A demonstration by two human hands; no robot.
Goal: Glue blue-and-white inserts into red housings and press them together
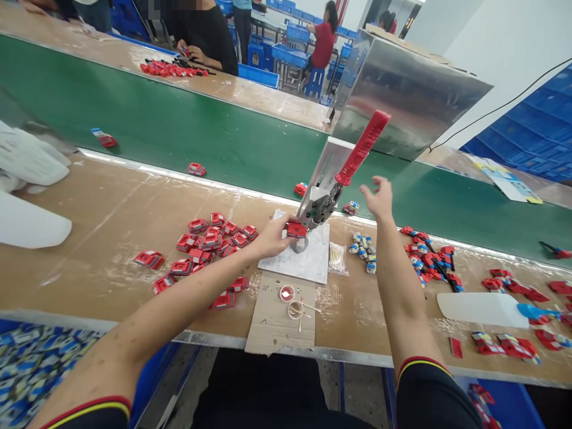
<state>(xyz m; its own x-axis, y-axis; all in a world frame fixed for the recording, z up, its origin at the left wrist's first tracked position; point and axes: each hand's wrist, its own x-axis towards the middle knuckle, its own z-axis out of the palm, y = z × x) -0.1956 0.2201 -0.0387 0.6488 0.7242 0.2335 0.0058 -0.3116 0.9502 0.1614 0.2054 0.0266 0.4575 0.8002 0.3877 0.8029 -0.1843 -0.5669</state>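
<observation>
My left hand point(273, 236) pinches a small red plastic part point(297, 229) at the foot of a hand press point(319, 199), above its metal base plate point(313, 262). The press has a long red lever handle point(364, 146) that leans up to the right. My right hand point(379, 198) is in the air to the right of the handle, apart from it, fingers spread and holding nothing. Left of the base plate lies a pile of red and grey plastic parts point(210, 240). A small group of white, blue and yellow parts point(364, 250) is on the right.
A green conveyor belt point(250, 149) carries scattered parts behind the press. On cardboard point(263, 325) in front stand two small cups point(287, 292) with cotton swabs. Red and blue assemblies point(431, 259) lie at right. Co-workers sit across the belt. A blue bin point(40, 369) is lower left.
</observation>
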